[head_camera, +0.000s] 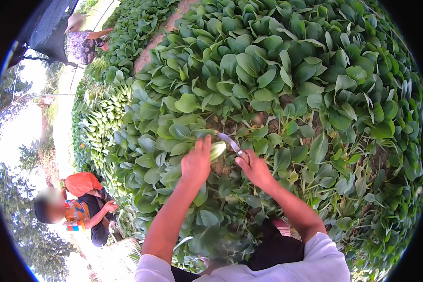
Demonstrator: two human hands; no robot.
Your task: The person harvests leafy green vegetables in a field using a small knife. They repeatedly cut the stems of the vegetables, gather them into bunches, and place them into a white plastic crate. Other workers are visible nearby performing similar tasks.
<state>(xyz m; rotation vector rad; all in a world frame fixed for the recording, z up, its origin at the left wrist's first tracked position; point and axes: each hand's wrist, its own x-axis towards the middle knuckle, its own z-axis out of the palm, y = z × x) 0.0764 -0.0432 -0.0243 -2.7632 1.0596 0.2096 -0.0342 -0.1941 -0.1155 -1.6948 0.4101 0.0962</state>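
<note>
My right hand [254, 166] grips the handle of a knife with a slightly curved metal blade [230, 141]. The blade points up and left, its tip close to the fingers of my left hand [196, 163]. Against that left hand is a cut bok choy [217, 151], its pale green base facing right and partly covered by the fingers. Leafy bok choy plants [179, 132] crowd around the left hand. Low leaves and bare soil [221, 167] lie beneath the two hands.
Dense bok choy [250, 63] fills the bed ahead. Harvested bok choy [104, 123] lies in rows at the left. One person [79, 42] is bent over at the far left, another [86, 211] crouches nearer. A pale plastic crate [127, 250] stands at lower left.
</note>
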